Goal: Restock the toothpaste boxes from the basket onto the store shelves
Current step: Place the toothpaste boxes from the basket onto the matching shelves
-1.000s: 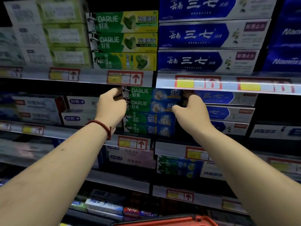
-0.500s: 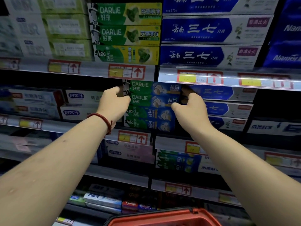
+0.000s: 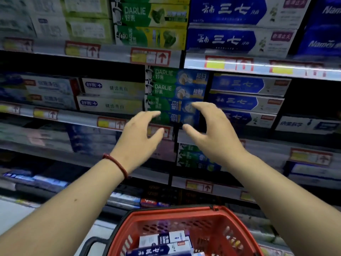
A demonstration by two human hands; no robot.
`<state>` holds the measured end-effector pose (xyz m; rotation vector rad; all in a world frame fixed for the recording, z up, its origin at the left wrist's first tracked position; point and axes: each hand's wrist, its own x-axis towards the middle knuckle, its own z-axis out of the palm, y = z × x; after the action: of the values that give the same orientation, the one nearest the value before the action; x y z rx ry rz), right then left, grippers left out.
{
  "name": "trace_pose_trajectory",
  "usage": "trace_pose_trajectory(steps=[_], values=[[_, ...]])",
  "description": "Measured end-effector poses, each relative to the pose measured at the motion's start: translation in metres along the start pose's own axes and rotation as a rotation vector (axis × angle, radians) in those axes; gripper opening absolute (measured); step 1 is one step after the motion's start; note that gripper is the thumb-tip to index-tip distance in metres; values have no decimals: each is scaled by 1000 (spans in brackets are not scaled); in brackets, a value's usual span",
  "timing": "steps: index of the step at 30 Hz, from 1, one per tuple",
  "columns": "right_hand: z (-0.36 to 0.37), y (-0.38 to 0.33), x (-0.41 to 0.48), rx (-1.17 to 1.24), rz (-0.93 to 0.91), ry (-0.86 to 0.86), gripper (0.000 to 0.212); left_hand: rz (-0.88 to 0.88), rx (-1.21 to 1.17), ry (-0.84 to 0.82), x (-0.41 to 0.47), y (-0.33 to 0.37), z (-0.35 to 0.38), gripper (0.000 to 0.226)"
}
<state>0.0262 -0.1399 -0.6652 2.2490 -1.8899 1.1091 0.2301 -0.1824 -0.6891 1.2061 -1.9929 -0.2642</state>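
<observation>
Toothpaste boxes (image 3: 163, 239) lay in the red basket (image 3: 166, 212) at the bottom of the view, below and between the two forearms. One was white and another, nearer the camera, was blue and white; both lay flat.

On the middle shelf (image 3: 73, 118) stood a stack of four green-and-blue Darlie boxes (image 3: 175, 85), piled one on another with their long faces to the front. The top two showed their lettering upright, while the lower two were turned onto another side.

The left hand (image 3: 137, 139) and the right hand (image 3: 214, 133) hovered in front of the lower half of that stack, palms facing each other with a gap between them. The left fingers (image 3: 151, 114) were spread and gently curved, thumb out below them, and held nothing. The right fingers (image 3: 201, 106) arched in the same loose way, thumb pointing toward the left hand, and also held nothing. Whether any fingertip touched the stack could not be told. A red bracelet (image 3: 116, 164) circled the left wrist.

White boxes (image 3: 110, 97) sat to the left of the stack, and blue-and-white boxes (image 3: 245, 100) sat just to its right on the same level. Green-and-yellow Darlie boxes (image 3: 151, 24) filled the shelf above, over a red-framed price tag (image 3: 150, 56).
</observation>
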Motion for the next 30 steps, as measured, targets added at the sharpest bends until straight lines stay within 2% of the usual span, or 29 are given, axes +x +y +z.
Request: trace_pose_trajectory(steps=[5, 16, 19, 22, 27, 30], values=[[24, 7, -60, -62, -77, -222, 66, -51, -35, -106, -76, -13, 37, 52], [99, 50, -179, 2, 29, -411, 64, -142, -33, -302, -200, -51, 104, 59], [115, 64, -204, 2, 96, -506, 67, -185, -11, -325, -223, -62, 117, 54], [133, 80, -234, 23, 175, -632, 69, -288, -1, -393, -244, -79, 128, 47], [163, 98, -264, 59, 354, -785, 76, -489, 114, -654, -267, -105, 143, 44], [178, 100, -274, 123, 454, -820, 72, -615, 192, -776, -277, -118, 150, 39]])
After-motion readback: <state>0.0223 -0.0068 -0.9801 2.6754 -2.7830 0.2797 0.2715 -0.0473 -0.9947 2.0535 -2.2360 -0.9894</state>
